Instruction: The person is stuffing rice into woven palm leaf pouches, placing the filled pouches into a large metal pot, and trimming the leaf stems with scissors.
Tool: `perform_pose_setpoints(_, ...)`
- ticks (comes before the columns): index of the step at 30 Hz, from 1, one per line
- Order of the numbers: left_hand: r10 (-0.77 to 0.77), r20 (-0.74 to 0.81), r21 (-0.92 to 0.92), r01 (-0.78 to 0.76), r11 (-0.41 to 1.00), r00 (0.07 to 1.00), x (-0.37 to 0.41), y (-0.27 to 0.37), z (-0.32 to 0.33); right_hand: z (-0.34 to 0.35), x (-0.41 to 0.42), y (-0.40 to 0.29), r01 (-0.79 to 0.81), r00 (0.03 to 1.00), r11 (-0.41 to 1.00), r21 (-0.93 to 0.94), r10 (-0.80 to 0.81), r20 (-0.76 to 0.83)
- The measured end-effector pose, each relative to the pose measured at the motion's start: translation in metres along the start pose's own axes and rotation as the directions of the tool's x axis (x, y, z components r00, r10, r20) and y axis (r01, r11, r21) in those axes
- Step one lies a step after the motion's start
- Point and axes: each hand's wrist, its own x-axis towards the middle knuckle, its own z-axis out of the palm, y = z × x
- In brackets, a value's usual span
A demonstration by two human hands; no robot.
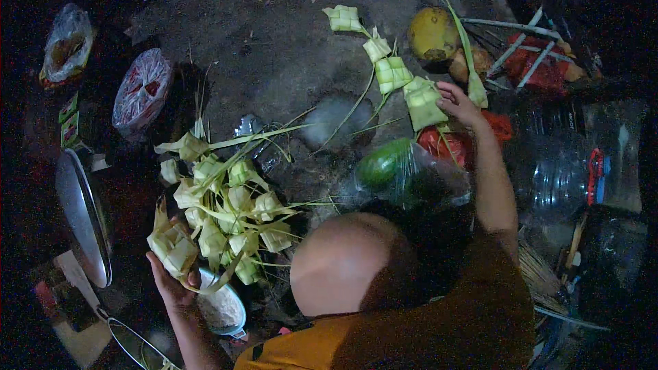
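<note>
My left hand [177, 285] holds a woven palm-leaf pouch [174, 251] over the rim of a light-blue bowl [243, 313] with whitish grains in it. Beside it lies a heap of several similar leaf pouches [239, 200], their long leaf ends trailing. At the right, my right hand [457, 104] has its fingertips at the right edge of a greener woven pouch [424, 107]; whether it grips the pouch is unclear. More green pouches [393, 75] lie in a row up and left of that hand, beside a yellow-green coconut [433, 36].
A green fruit [385, 164] in clear plastic and a red bag [446, 146] lie before my bent knee [349, 262]. Tied plastic bags [144, 90] and a large metal lid [85, 216] are at the left. Large clear plastic containers [558, 180] and pale sticks [537, 64] stand right.
</note>
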Motion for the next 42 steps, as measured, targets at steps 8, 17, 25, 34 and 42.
perform_pose_setpoints(8,-0.074,-0.068,0.099,0.081,0.992,0.995,0.001,-0.021,-0.011,-0.021,0.001,-0.021,-0.012,0.961,0.995,-0.099,-0.016,-0.276)
perform_pose_setpoints(17,-0.14,-0.03,0.123,0.142,0.982,0.99,0.007,-0.037,-0.011,0.005,0.051,-0.048,-0.186,0.579,0.452,-0.872,-0.667,-0.469)
perform_pose_setpoints(25,-0.193,-0.109,0.152,0.208,0.966,0.975,0.009,-0.041,-0.012,0.126,0.091,0.003,0.175,0.946,0.319,-0.932,-0.318,0.068)
perform_pose_setpoints(34,-0.223,-0.257,0.184,0.274,0.944,0.94,0.005,-0.033,-0.026,0.059,0.111,0.004,0.347,0.807,0.788,-0.509,-0.528,-0.267)
perform_pose_setpoints(42,-0.058,-0.002,0.313,0.056,0.948,0.998,-0.019,0.028,-0.035,-0.071,0.033,0.03,-0.104,0.918,0.779,-0.619,-0.164,-0.36)
